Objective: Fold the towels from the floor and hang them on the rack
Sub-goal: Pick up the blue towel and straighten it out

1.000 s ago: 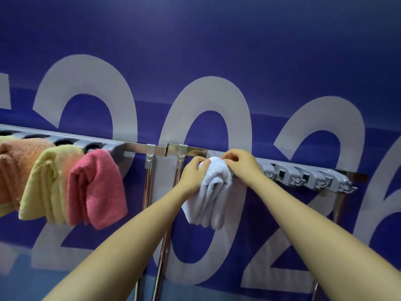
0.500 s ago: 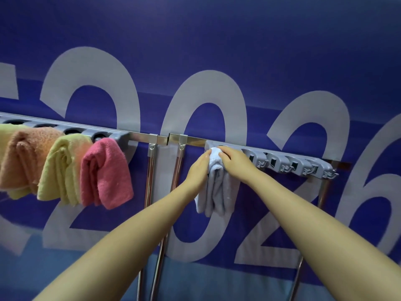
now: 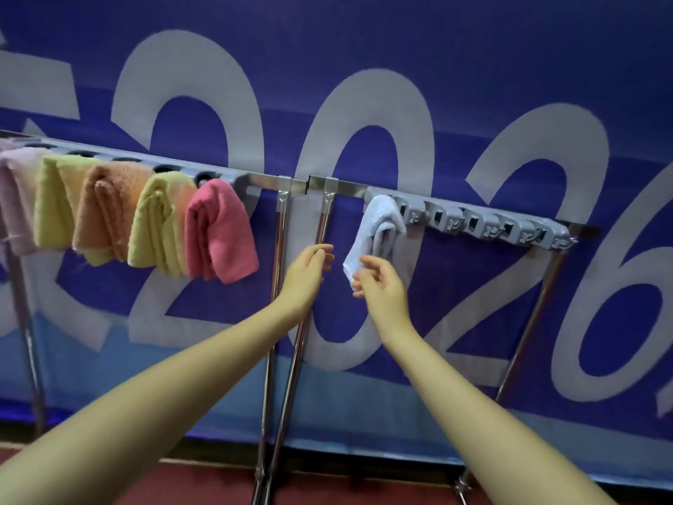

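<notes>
towels (image 3: pixel 217 231): we count six on the rack, five bunched at the left of the frame and one alone right of centre.
left group: from the left edge we see a pale lilac one (image 3: pixel 16 198), a yellow-green one (image 3: pixel 54 202), an orange one (image 3: pixel 109 209), a second yellow-green one (image 3: pixel 156 224) and a pink one, each folded and draped over the rail, each touching its neighbour.
white towel (image 3: pixel 378 231): folded, hanging from the first slot of the grey clip strip (image 3: pixel 484 222) right of centre; its lower corner drops to just beside our right hand.
rack (image 3: pixel 266 180): we see two metal rails meeting at a joint in the middle of the frame, on chrome legs that run down to the bottom edge.
clip strips: two, both grey; the left one shows round holes above the towels, the right one shows about five bare clips to the right of the white towel.
left hand (image 3: pixel 306 266): released, fingers loosely extended, holding nothing, just left of the white towel and apart from it.
right hand (image 3: pixel 378 282): released, fingers relaxed, at the towel's lower corner; we cannot tell whether the fingertips touch it.
writing: large pale numerals on the blue banner (image 3: pixel 437 49) behind the rack read "2026".
floor (image 3: pixel 182 486): a dark red strip along the bottom edge.
</notes>
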### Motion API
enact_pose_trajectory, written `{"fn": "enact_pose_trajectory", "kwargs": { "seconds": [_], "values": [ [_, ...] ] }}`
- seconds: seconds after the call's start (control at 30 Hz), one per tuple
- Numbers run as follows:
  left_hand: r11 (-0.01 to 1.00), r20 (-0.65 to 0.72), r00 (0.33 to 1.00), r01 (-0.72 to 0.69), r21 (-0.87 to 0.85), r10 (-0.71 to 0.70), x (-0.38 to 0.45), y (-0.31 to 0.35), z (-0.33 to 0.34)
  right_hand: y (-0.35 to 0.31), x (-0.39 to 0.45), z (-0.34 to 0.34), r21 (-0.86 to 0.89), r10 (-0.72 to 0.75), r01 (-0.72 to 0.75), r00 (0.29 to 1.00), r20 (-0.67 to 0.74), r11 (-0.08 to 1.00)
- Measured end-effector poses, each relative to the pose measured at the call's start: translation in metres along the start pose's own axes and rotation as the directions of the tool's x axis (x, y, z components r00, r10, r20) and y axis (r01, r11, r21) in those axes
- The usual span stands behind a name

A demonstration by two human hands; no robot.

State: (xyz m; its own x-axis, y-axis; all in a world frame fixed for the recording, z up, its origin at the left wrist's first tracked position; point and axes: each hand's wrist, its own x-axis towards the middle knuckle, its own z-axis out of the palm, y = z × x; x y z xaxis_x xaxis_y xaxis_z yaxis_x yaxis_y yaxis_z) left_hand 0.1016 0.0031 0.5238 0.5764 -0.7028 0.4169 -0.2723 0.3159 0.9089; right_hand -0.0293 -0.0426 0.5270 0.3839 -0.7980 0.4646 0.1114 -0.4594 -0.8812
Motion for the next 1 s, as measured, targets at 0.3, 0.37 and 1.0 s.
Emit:
{"fn": "enact_pose_trajectory", "kwargs": {
  "seconds": [0.3,0.37,1.0],
  "values": [
    [0.897,-0.119,0.911,0.411,0.161,-0.396,-0.100,-0.160,-0.069,0.175,-0.120,0.079,-0.128,0.567,-0.553,0.799,0.199,0.823],
    [0.847,-0.149,0.868,0.496,0.192,-0.474,-0.123,-0.203,-0.081,0.220,-0.153,0.091,-0.158,0.665,-0.646,0.723,0.188,0.747],
    [0.181,-0.069,0.348,0.637,0.749,-0.935,-0.327,-0.522,-0.159,0.529,-0.362,0.148,-0.587,0.892,-0.673,0.368,0.261,0.450]
  ]
}}
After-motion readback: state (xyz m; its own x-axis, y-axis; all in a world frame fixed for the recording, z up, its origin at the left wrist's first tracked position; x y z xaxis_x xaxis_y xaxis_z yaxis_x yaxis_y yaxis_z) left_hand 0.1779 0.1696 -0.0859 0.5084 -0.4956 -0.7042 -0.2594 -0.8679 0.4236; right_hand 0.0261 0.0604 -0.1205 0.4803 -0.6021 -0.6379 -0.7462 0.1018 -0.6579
